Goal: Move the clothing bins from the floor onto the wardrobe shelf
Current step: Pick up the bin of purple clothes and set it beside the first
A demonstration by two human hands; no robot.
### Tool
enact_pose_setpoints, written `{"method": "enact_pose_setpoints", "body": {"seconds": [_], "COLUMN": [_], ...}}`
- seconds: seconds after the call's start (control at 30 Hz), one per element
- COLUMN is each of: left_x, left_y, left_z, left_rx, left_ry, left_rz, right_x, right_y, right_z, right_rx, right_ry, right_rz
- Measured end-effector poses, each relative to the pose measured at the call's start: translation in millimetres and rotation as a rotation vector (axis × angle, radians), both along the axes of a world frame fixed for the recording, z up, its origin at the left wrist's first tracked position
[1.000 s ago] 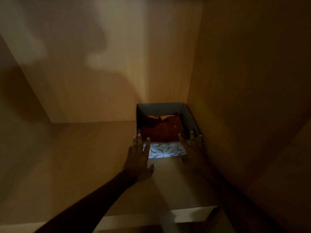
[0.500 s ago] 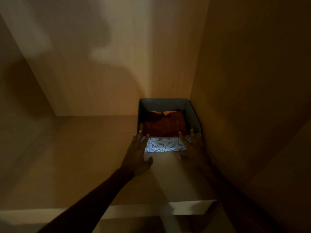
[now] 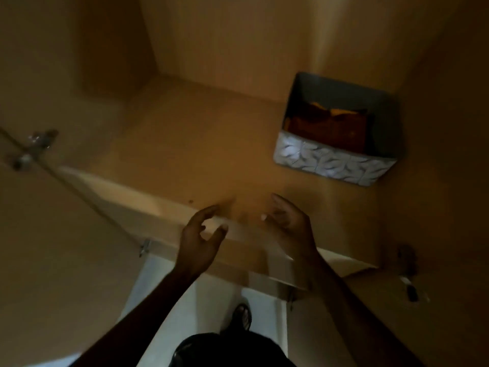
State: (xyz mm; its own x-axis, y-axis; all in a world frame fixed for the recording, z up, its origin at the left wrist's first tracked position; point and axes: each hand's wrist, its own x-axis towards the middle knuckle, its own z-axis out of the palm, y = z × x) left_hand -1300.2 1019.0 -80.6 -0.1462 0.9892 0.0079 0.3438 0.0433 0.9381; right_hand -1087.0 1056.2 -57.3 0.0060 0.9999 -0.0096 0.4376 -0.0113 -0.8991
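A grey fabric clothing bin [image 3: 328,165] with a white leaf-patterned front stands on the wooden wardrobe shelf [image 3: 190,160], pushed into the back right corner against the side wall. Folded orange and brown clothes [image 3: 328,123] lie inside it. My left hand [image 3: 198,239] and my right hand [image 3: 288,221] hover over the shelf's front edge, well in front of the bin, fingers apart and curled, holding nothing. No other bin is in view.
The wardrobe's right side wall [image 3: 436,128] and back wall [image 3: 238,35] close the shelf in. An open door with metal hinges [image 3: 34,144] stands at the left. The pale floor [image 3: 206,308] and my foot [image 3: 242,317] show below the shelf edge.
Both hands have let go of the bin's front and pulled back to the shelf edge. The view has dropped and swung left, so the bin now sits at the upper right.
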Motion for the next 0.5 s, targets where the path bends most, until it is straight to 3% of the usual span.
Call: {"method": "enact_pose_setpoints", "body": {"seconds": [0.3, 0.5], "left_x": [-106.4, -157.4], "left_y": [-190.2, -372.1], "left_z": [-11.2, -6.7], "left_rx": [-0.101, -0.12], "left_ry": [-0.042, -0.06], "left_rz": [0.512, 0.906], "right_x": [-146.5, -254.0], "right_y": [-89.7, -207.5], "right_z": [-12.9, -19.3], "right_rx": [-0.172, -0.197], "right_ry": [-0.041, -0.071], "right_rz": [0.557, 0.923]}}
